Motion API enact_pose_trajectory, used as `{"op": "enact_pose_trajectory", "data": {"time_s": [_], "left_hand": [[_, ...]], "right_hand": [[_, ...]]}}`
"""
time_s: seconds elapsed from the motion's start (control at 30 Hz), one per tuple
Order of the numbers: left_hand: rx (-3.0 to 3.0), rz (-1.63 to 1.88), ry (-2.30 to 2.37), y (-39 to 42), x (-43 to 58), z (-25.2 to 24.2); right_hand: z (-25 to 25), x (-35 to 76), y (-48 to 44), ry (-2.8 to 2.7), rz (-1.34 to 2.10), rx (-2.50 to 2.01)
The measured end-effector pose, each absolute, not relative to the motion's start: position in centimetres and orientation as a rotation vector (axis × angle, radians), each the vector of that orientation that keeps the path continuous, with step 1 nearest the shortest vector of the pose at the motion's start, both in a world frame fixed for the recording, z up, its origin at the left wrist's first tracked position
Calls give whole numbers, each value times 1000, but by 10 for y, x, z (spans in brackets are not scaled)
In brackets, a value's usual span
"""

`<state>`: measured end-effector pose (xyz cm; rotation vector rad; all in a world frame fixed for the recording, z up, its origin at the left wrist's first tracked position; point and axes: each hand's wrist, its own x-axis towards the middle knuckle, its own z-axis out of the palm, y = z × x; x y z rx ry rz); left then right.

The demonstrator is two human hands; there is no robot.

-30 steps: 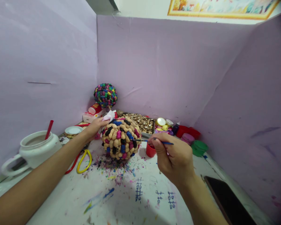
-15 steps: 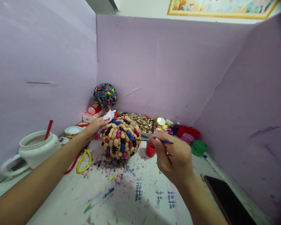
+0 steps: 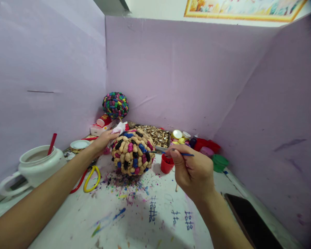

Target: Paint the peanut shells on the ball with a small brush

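Note:
A ball covered in peanut shells (image 3: 128,157), some painted black, blue and magenta and the others bare tan, sits on the paint-spattered tabletop. My right hand (image 3: 193,169) pinches a thin blue paintbrush (image 3: 188,154) whose dark tip meets the right side of the ball, by a black shell. At the ball's far left, my left hand (image 3: 106,140) is closed on a crumpled white tissue (image 3: 119,128); its fingertips are partly hidden, and I cannot tell if they also grip the ball. Just below the brush stands a small red cup (image 3: 167,164).
Behind are a fully painted ball (image 3: 115,105) and a tray of shells (image 3: 155,136). A white mug-like pot (image 3: 41,169) and yellow-handled scissors (image 3: 91,180) lie left. Paint pots (image 3: 177,134), a green container (image 3: 220,163) and a phone (image 3: 251,221) are right. Lilac panels (image 3: 171,69) surround the table.
My right hand and the brush have shifted slightly right relative to the ball, showing more of the red cup. My left hand keeps its place on the tissue.

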<state>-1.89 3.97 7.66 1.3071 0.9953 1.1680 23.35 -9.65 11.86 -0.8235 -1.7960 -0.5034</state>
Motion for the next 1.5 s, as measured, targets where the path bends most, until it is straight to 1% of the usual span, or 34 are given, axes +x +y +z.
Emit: {"op": "enact_pose_trajectory", "data": {"time_s": [0.2,0.47,1.0,1.5], "left_hand": [[1281,1165,982,39,-19,77],[1271,1181,998,38,-18,78],[1295,1170,1008,38,-18,79],[1270,1172,981,37,-17,80]], "right_hand": [[119,232,-97,-1766,-464,-803],[119,233,-95,-1768,-514,-826],[118,232,-95,-1780,-467,-825],[116,233,-92,-1733,-508,-828]]}}
